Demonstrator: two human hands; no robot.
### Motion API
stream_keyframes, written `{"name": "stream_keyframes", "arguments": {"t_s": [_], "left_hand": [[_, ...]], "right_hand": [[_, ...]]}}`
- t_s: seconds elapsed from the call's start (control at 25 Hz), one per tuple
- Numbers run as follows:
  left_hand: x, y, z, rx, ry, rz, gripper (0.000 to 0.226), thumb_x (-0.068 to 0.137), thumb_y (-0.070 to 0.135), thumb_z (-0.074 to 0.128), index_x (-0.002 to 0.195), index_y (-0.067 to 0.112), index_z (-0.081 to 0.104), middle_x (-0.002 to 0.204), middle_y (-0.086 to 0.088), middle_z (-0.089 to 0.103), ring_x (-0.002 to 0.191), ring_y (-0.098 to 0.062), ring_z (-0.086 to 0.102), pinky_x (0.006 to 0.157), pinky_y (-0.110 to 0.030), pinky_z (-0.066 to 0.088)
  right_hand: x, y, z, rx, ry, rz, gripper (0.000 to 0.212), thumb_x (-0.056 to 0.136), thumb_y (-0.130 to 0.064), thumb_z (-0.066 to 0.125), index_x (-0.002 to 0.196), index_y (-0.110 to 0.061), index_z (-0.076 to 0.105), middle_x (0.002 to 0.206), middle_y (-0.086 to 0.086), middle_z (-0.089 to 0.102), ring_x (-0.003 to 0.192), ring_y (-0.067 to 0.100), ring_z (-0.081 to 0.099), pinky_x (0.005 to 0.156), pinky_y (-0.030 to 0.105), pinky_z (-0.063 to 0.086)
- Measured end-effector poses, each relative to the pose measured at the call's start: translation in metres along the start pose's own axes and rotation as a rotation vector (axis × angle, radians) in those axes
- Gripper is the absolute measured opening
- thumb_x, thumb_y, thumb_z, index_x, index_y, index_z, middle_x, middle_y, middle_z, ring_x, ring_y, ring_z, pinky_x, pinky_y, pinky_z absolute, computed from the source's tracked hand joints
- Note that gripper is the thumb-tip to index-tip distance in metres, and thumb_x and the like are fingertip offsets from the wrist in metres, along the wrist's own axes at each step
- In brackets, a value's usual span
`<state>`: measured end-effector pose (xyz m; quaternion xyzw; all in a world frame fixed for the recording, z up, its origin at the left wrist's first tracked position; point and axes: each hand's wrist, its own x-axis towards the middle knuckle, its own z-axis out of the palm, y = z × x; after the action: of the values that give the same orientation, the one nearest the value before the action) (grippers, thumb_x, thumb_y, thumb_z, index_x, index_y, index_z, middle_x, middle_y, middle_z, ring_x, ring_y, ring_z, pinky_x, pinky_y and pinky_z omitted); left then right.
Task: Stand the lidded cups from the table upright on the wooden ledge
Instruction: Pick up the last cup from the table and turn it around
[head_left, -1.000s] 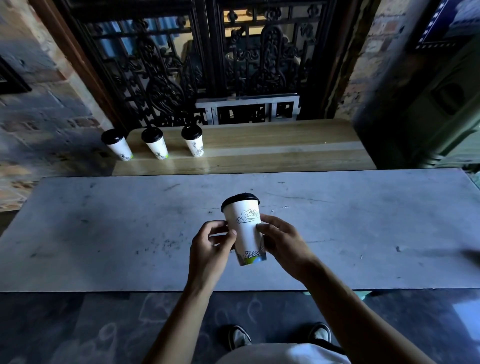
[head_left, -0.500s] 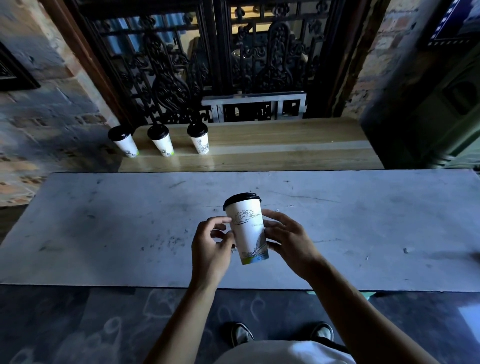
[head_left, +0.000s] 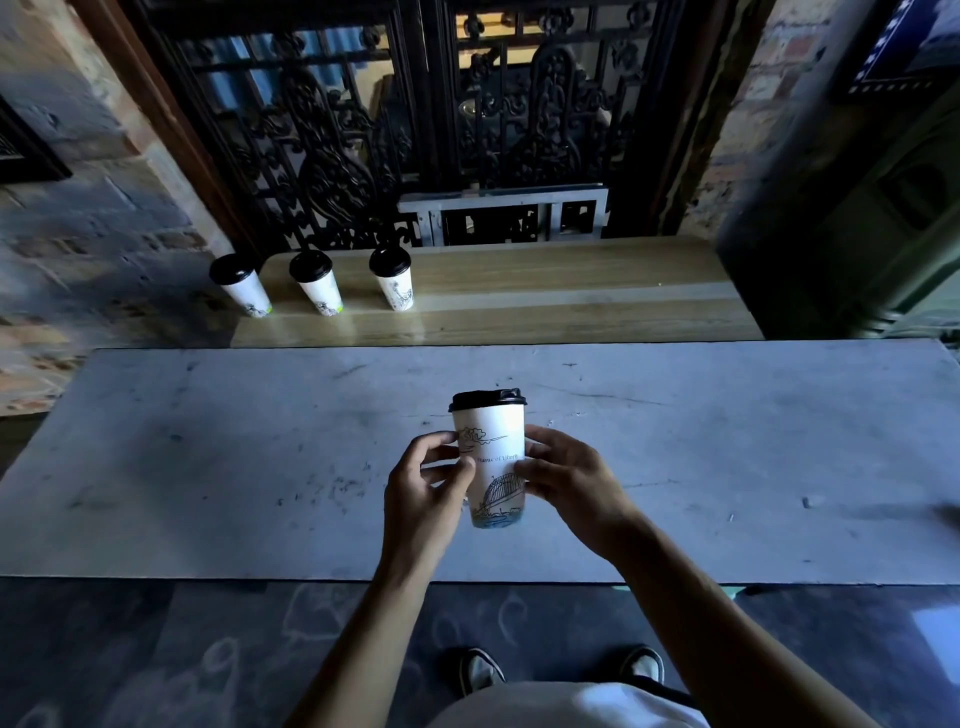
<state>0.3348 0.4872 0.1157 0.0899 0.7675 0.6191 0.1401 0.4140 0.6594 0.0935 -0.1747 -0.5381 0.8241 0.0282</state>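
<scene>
Marble table (head_left: 208, 457) otherwise bare. Wooden ledge (head_left: 571, 291) carrying three upright cups (head_left: 317, 283) at left end. Fourth cup (head_left: 491, 457) rotated since a second ago, now near vertical above table, gripped between left hand (head_left: 423, 488) and right hand (head_left: 571, 480). Placement pending.

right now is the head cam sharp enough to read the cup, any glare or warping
Head view: the held cup is sharp, its print partly legible; scene dim, corners dark; soft sheen on the wooden ledge; wide-angle bends the table edges; right side smeared.
</scene>
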Motion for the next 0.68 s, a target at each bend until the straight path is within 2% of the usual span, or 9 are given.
{"name": "stream_keyframes", "arguments": {"t_s": [0.08,0.16,0.24,0.32,0.44,0.52,0.6,0.68], "left_hand": [[0.001,-0.0007,-0.0001,0.002,-0.019,0.012,0.035,0.084,0.019,0.075,0.095,0.051,0.066,0.101,0.023,0.074,0.085,-0.003,0.075,0.062,-0.018,0.058],[0.0032,-0.0029,0.0002,0.043,-0.01,0.015,0.032,0.087,0.015,0.076,0.097,0.045,0.066,0.103,0.024,0.073,0.087,-0.005,0.075,0.066,-0.022,0.06],[0.005,-0.0062,0.0003,0.097,0.013,0.035,0.025,0.088,0.013,0.075,0.095,0.036,0.067,0.098,0.02,0.074,0.088,-0.003,0.074,0.074,-0.029,0.061],[0.0066,-0.0083,0.0008,0.125,0.035,0.057,0.022,0.087,0.008,0.075,0.093,0.029,0.071,0.094,0.011,0.076,0.087,-0.002,0.072,0.076,-0.034,0.062],[0.0072,-0.0091,0.0012,0.107,0.039,0.038,0.023,0.088,0.006,0.072,0.096,0.027,0.074,0.093,0.006,0.077,0.086,-0.013,0.073,0.07,-0.035,0.064],[0.0069,-0.009,0.0012,0.082,0.02,0.008,0.025,0.091,0.01,0.07,0.102,0.032,0.074,0.096,0.003,0.079,0.086,-0.017,0.076,0.07,-0.034,0.064],[0.0063,-0.0081,0.0011,0.054,0.006,-0.015,0.028,0.092,0.014,0.069,0.102,0.04,0.071,0.096,0.002,0.08,0.083,-0.014,0.077,0.073,-0.032,0.064],[0.0049,-0.0067,0.0014,0.012,-0.01,-0.036,0.028,0.088,0.021,0.07,0.102,0.045,0.069,0.096,0.002,0.08,0.083,-0.015,0.078,0.076,-0.038,0.065]], "right_hand": [[0.0012,0.0001,-0.0005,0.018,0.048,0.016,0.049,0.082,-0.004,0.072,0.13,-0.009,0.063,0.12,0.02,0.075,0.108,0.031,0.071,0.092,0.038,0.055],[0.0018,0.0,-0.0008,-0.006,0.113,0.038,0.054,0.075,-0.008,0.078,0.127,-0.014,0.062,0.114,0.017,0.077,0.101,0.026,0.072,0.091,0.041,0.055],[0.0019,0.0008,-0.0012,0.016,0.126,0.064,0.059,0.073,-0.007,0.08,0.127,-0.016,0.061,0.117,0.024,0.072,0.099,0.028,0.071,0.097,0.055,0.054],[0.0022,-0.0012,-0.001,0.059,0.126,0.073,0.062,0.072,-0.004,0.081,0.129,-0.014,0.059,0.126,0.034,0.063,0.101,0.034,0.071,0.101,0.061,0.051],[0.0004,-0.0025,0.0032,0.002,0.148,0.066,0.064,0.071,-0.009,0.083,0.13,-0.015,0.06,0.127,0.032,0.061,0.11,0.042,0.07,0.097,0.057,0.056],[-0.0017,-0.002,0.0056,-0.043,0.139,0.053,0.061,0.073,-0.012,0.083,0.131,-0.016,0.063,0.124,0.027,0.062,0.113,0.043,0.068,0.089,0.046,0.061],[-0.0025,-0.0025,0.0054,-0.095,0.104,0.027,0.05,0.08,-0.013,0.081,0.128,-0.015,0.067,0.124,0.02,0.065,0.111,0.038,0.07,0.083,0.034,0.058],[-0.0011,-0.0031,0.0043,-0.115,0.097,0.016,0.047,0.085,-0.013,0.078,0.13,-0.014,0.066,0.127,0.019,0.068,0.112,0.034,0.07,0.088,0.038,0.056]]}}
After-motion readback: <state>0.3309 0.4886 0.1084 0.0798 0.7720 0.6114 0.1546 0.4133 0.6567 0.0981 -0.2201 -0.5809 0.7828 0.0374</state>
